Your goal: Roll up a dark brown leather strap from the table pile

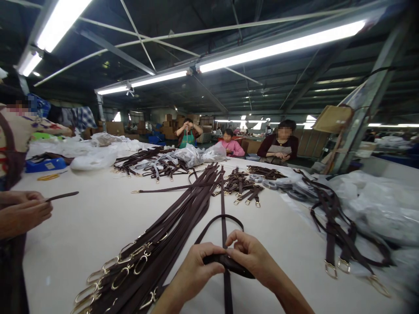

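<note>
At the bottom centre of the frame, the left hand (196,268) and the right hand (250,257) meet over a long dark brown leather strap (224,209), both pinching it between thumb and fingertips where it folds into a loop. The strap runs up the middle of the white worktable (98,218). Just left lies a bundle of dark brown straps with gold metal buckles (144,257). At the left edge, a co-worker's hands (22,211) hold another strap.
</note>
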A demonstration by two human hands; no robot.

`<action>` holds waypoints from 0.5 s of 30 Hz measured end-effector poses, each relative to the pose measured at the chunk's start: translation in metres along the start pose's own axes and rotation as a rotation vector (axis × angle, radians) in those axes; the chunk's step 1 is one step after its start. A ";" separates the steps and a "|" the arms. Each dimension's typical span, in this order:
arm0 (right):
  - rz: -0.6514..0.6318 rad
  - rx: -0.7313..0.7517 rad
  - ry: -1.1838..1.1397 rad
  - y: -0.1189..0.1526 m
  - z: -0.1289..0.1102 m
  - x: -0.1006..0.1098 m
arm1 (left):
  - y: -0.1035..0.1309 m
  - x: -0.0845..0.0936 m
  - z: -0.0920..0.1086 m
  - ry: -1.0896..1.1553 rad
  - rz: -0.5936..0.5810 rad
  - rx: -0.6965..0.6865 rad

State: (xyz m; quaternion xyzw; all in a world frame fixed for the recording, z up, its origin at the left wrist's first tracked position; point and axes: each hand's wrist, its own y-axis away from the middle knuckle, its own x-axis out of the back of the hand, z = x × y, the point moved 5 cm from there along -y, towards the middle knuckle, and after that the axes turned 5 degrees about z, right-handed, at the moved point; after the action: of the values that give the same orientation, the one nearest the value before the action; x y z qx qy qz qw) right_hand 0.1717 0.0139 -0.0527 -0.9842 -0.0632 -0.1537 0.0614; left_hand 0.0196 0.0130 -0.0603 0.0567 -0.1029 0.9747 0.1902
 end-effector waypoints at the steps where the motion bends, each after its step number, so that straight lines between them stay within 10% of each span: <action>1: 0.025 0.012 0.025 0.001 -0.001 0.000 | 0.000 0.000 0.000 0.019 -0.002 0.003; 9: 0.162 0.226 0.465 0.011 -0.026 -0.001 | 0.001 0.000 0.004 0.180 -0.013 0.063; 15: 0.085 0.188 0.387 0.012 -0.030 0.001 | 0.004 0.001 0.009 0.114 -0.030 0.095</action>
State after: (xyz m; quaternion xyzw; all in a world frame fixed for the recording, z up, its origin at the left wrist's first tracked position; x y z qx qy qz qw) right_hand 0.1655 -0.0022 -0.0251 -0.9280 -0.0228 -0.3304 0.1705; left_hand 0.0179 0.0074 -0.0518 0.0117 -0.0449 0.9771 0.2076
